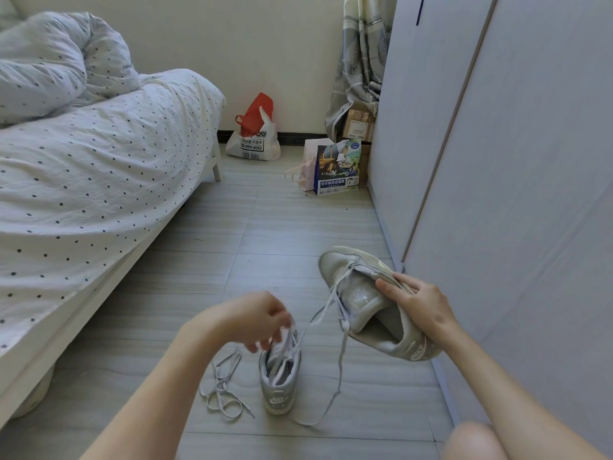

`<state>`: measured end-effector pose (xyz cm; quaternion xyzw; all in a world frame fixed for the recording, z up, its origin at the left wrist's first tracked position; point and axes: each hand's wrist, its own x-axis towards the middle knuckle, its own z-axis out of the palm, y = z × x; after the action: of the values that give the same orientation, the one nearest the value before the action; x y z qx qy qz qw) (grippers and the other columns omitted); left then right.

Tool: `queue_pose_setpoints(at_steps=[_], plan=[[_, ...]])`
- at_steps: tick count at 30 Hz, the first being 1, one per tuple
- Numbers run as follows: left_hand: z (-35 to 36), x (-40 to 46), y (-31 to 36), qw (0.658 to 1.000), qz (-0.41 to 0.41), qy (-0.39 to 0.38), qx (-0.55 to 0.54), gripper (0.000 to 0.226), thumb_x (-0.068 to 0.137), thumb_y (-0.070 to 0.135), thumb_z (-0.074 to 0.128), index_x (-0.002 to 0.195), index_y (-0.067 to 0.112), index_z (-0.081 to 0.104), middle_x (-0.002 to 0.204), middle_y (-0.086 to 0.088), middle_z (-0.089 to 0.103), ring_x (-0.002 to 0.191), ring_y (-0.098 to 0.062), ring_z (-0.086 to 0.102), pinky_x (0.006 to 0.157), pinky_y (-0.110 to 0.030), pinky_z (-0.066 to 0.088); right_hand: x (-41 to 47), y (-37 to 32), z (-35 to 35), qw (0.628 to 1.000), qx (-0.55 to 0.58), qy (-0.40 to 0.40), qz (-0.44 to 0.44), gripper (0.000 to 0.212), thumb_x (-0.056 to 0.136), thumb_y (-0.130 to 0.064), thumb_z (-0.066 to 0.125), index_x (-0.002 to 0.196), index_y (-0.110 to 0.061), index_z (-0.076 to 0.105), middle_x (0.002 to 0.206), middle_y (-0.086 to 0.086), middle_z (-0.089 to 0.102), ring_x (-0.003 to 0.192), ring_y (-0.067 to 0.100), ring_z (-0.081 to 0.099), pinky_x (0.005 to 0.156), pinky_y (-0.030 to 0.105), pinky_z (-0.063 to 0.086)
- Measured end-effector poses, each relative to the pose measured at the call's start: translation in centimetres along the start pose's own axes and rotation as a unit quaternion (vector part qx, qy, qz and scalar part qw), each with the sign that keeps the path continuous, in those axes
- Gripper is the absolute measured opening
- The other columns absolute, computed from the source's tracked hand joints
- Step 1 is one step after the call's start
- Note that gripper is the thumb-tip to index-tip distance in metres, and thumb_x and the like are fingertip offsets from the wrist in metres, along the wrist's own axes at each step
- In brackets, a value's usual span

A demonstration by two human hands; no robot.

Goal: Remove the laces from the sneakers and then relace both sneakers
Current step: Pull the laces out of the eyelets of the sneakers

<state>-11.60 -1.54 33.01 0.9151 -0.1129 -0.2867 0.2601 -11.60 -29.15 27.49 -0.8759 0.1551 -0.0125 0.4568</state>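
Head view shows two sneakers. One sneaker [374, 300] is held off the floor by the right hand [418, 302], whose fingers are curled over its side and tongue. Its lace [338, 353] hangs loose from the front eyelets down to the floor, below and to the left of that hand. The second sneaker [280, 376] stands on the floor just under the left hand [255, 318], whose fingers pinch something at the top of it, probably a lace end; the blur does not let me be sure. A second, free lace [222, 390] lies on the floor to the left of this sneaker, below the left hand.

I judge the step is still unlacing: one lace looks fully out, one partly. Next move needs pulling the hanging lace through the remaining eyelets.

Farther from the hands: one bed [99, 161], two bags [253, 134] by the wall, one wardrobe [514, 161].
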Motion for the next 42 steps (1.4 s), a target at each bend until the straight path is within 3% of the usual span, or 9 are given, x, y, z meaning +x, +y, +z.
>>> queue_pose_setpoints(at_steps=[3,6,11,16,20,26,32,36,42], plan=[[0.4,0.9,-0.1,0.989,0.011,0.089,0.117,0.030,0.096,0.011,0.038,0.114,0.014,0.062,0.108,-0.002,0.067,0.085,-0.015,0.059,0.075,-0.023,0.045,-1.2,-1.9,0.1,0.995,0.079,-0.033,-0.053,0.079,0.051,-0.075,0.065,0.121,-0.039,0.061,0.114,-0.009,0.066,0.107,0.013,0.060,0.096,0.038,0.048],[-0.3,1.4,-0.1,0.963,0.047,0.262,-0.052,0.023,0.096,0.015,0.043,0.112,0.018,0.059,0.103,0.001,0.066,0.090,-0.015,0.060,0.076,-0.026,0.045,-2.4,-3.6,0.4,0.978,0.168,-0.065,-0.104,0.073,0.055,-0.066,0.071,0.121,-0.037,0.062,0.115,-0.010,0.067,0.107,0.010,0.062,0.094,0.035,0.050],[-0.5,1.3,0.4,0.959,0.095,0.213,-0.159,0.030,0.098,0.037,0.040,0.087,0.016,0.059,0.079,0.006,0.066,0.074,-0.014,0.062,0.072,-0.034,0.050,-3.9,-6.0,1.0,0.952,0.256,-0.062,-0.158,0.058,0.053,-0.059,0.071,0.108,-0.043,0.063,0.103,-0.021,0.069,0.097,-0.002,0.064,0.077,0.014,0.051],[-1.3,0.4,0.6,0.916,0.158,0.347,-0.127,0.027,0.096,0.027,0.047,0.074,0.019,0.060,0.082,0.002,0.056,0.072,-0.009,0.051,0.069,-0.014,0.040,-4.1,-6.2,0.5,0.941,0.298,-0.059,-0.151,0.070,0.057,-0.053,0.068,0.121,-0.024,0.064,0.107,-0.008,0.071,0.097,0.003,0.066,0.073,0.014,0.051],[-1.6,0.0,1.0,0.840,0.148,0.405,-0.328,0.029,0.097,0.022,0.046,0.074,0.014,0.062,0.087,-0.001,0.062,0.081,-0.013,0.057,0.076,-0.020,0.047,-3.7,-6.0,0.1,0.940,0.312,-0.051,-0.132,0.075,0.056,-0.054,0.069,0.122,-0.019,0.063,0.107,-0.002,0.071,0.098,0.009,0.067,0.079,0.021,0.054],[-2.2,-0.4,1.6,0.698,0.233,0.267,-0.622,0.047,0.101,0.017,0.035,0.060,0.011,0.058,0.065,-0.006,0.064,0.071,-0.021,0.067,0.075,-0.034,0.058,-3.6,-5.4,-0.6,0.938,0.320,-0.046,-0.126,0.069,0.059,-0.055,0.069,0.119,-0.021,0.065,0.101,-0.004,0.073,0.094,0.011,0.068,0.072,0.019,0.054],[-0.8,1.1,0.9,0.852,0.164,0.403,-0.292,0.038,0.099,0.027,0.039,0.064,0.014,0.039,0.053,0.002,0.040,0.043,-0.006,0.032,0.044,-0.019,0.034,-3.6,-5.4,-0.6,0.936,0.311,-0.072,-0.147,0.039,0.071,-0.047,0.066,0.105,-0.028,0.070,0.095,-0.005,0.074,0.086,0.009,0.069,0.064,0.015,0.051],[0.4,1.5,-0.6,0.952,0.080,0.296,0.015,0.033,0.095,0.046,0.040,0.084,0.017,0.053,0.071,0.004,0.058,0.062,-0.008,0.053,0.059,-0.026,0.045,-3.6,-5.2,-0.9,0.934,0.315,-0.082,-0.146,0.039,0.072,-0.049,0.064,0.104,-0.028,0.072,0.096,0.000,0.074,0.088,0.014,0.070,0.065,0.018,0.052],[-0.2,1.1,-0.5,0.905,0.131,0.400,-0.059,0.010,0.092,0.032,0.053,0.087,0.023,0.054,0.079,0.021,0.054,0.078,0.000,0.055,0.075,-0.031,0.051,-3.4,-4.6,-0.6,0.965,0.196,-0.079,-0.157,0.075,0.053,-0.064,0.075,0.121,-0.034,0.062,0.117,-0.012,0.066,0.107,0.006,0.062,0.093,0.029,0.050]])
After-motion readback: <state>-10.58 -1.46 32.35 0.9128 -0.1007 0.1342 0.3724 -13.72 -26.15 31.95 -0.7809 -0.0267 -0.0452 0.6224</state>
